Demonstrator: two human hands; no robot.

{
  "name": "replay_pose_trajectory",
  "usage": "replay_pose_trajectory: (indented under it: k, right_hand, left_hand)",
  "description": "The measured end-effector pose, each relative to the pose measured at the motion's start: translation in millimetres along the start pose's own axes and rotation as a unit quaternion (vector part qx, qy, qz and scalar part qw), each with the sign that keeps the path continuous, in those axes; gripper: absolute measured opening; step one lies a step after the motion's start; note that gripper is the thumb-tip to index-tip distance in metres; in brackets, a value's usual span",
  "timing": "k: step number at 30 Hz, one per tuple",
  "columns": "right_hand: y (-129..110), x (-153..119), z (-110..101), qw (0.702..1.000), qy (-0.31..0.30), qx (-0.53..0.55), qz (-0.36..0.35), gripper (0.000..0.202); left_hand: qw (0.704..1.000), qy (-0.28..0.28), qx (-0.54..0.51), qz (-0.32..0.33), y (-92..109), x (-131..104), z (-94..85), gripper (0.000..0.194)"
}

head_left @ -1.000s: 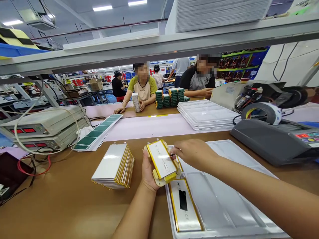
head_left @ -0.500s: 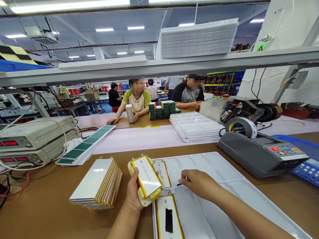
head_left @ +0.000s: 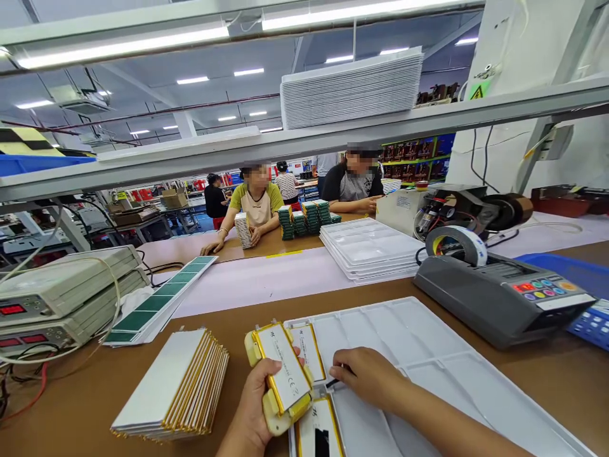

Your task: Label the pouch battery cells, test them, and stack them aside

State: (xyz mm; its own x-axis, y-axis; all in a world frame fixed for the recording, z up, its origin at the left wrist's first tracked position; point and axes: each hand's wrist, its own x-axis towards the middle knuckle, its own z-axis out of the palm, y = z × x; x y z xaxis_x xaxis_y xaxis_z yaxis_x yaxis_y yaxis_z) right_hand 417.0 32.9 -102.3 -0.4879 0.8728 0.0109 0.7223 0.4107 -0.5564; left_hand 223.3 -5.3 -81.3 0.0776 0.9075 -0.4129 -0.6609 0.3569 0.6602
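My left hand (head_left: 254, 400) is closed around a cream plastic holder (head_left: 272, 420) with a flat white battery cell (head_left: 284, 368) lying in it, its edges yellow. The thumb rests along the cell's side. Over the white tray (head_left: 428, 406), my right hand (head_left: 368, 377) pinches a short strip of black tape (head_left: 332, 383), just right of the holder and apart from the cell. Two similar cells lie in the tray's left compartments: an upper cell (head_left: 311, 352), partly covered by the holder, and a lower cell (head_left: 309, 438) with black tape on its face.
A stack of cells (head_left: 159, 381) stands left. Behind it are green-patterned sheets (head_left: 166, 301) and bench instruments (head_left: 61, 298). A grey tape dispenser (head_left: 495, 298) with a tape roll (head_left: 457, 246) sits right, near stacked trays (head_left: 371, 244). Two people sit opposite; a shelf beam (head_left: 285, 149) crosses above.
My right hand has moved slightly left with the tape strip, closer to the holder. My left hand still grips holder and cell. The view has shifted a little, lowering the bench in the picture.
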Motion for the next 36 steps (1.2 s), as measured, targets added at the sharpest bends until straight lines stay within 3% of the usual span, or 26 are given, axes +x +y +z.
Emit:
replay_pose_trajectory:
  k: [8,12,16,19,21,23,25,27,29,30,31,33,35,36]
  right_hand:
    - [2.6,2.5,-0.1,1.000,0.005,0.001,-0.017,0.028]
    - [3.3,3.1,0.2,1.000,0.012,-0.002,-0.027,0.029]
    - [4.5,1.4,0.5,0.999,0.009,-0.002,-0.047,0.027]
    - [6.4,-0.8,0.0,0.999,-0.005,0.006,-0.049,0.027]
    - [8.1,-1.7,-0.4,0.999,-0.016,0.011,-0.048,0.027]
    - [9.5,-2.1,-0.8,0.998,-0.025,0.016,-0.050,0.028]
    - [10.5,-2.1,-1.0,0.998,-0.030,0.021,-0.052,0.028]
    - [11.3,-1.7,-0.8,0.998,-0.030,0.028,-0.051,0.029]
    - [12.0,-1.1,-0.1,0.998,-0.024,0.034,-0.051,0.028]
    - [12.5,-0.7,0.3,0.998,-0.021,0.036,-0.051,0.028]
    - [13.1,-0.3,0.8,0.998,-0.017,0.038,-0.052,0.028]
    - [14.2,0.6,1.7,0.998,-0.009,0.039,-0.057,0.028]
    - [15.2,1.5,2.2,0.997,-0.003,0.037,-0.062,0.028]
    - [15.6,1.8,2.2,0.997,-0.002,0.036,-0.063,0.027]
  left_hand:
    - [0.999,0.008,0.023,0.025,-2.8,-9.5,12.8,0.039]
    - [0.997,0.034,0.061,0.022,1.9,-27.1,31.2,0.027]
    - [0.991,0.034,0.104,0.078,23.0,-63.7,60.2,0.024]
    - [0.962,0.072,0.221,0.147,51.7,-95.9,75.3,0.028]
    - [0.918,0.100,0.330,0.197,74.9,-112.6,78.6,0.041]
    - [0.850,0.150,0.448,0.234,98.8,-122.0,76.7,0.062]
    - [0.750,0.247,0.567,0.233,120.8,-123.1,71.1,0.078]
    - [0.624,0.339,0.673,0.209,138.4,-117.7,63.6,0.083]
    - [0.518,0.377,0.746,0.182,150.1,-109.4,55.5,0.082]
    - [0.482,0.380,0.771,0.169,153.7,-105.3,51.5,0.082]
    - [0.458,0.376,0.790,0.158,156.0,-101.6,47.8,0.082]
    - [0.438,0.362,0.810,0.142,157.5,-96.1,41.7,0.084]
    - [0.445,0.359,0.809,0.139,157.3,-93.3,38.2,0.083]
    - [0.464,0.359,0.797,0.144,157.1,-92.7,37.8,0.081]
